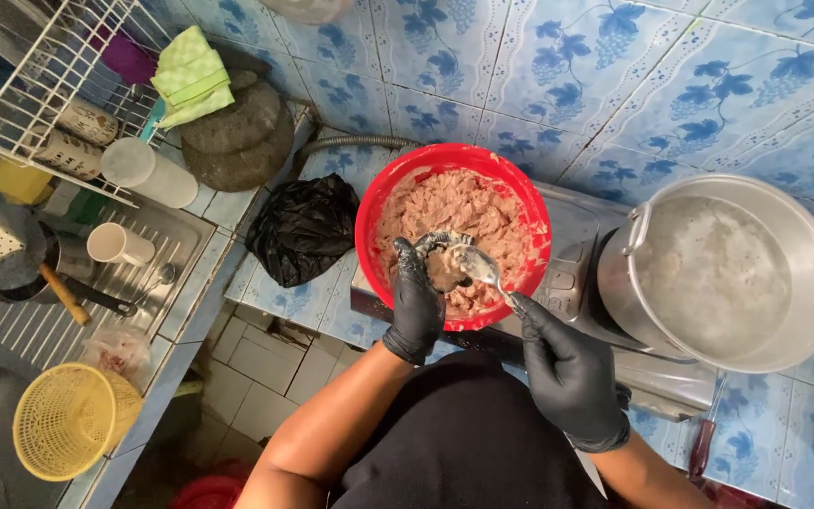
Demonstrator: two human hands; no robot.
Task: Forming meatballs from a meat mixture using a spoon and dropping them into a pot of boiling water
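Well off to the left of the hands, a yellow basket (66, 420) is sitting by the sink (143, 283), and a black bag (304, 229) is lying nearer. The left hand (416, 300), in a black glove, is curling closed around a lump of minced paste (444, 269) above the red bowl (382, 197). Just beside it, the right hand (567, 372) is gripping a metal spoon (482, 269), its tip touching the lump. Farther right, a steel pot (624, 302) of cloudy water is standing.
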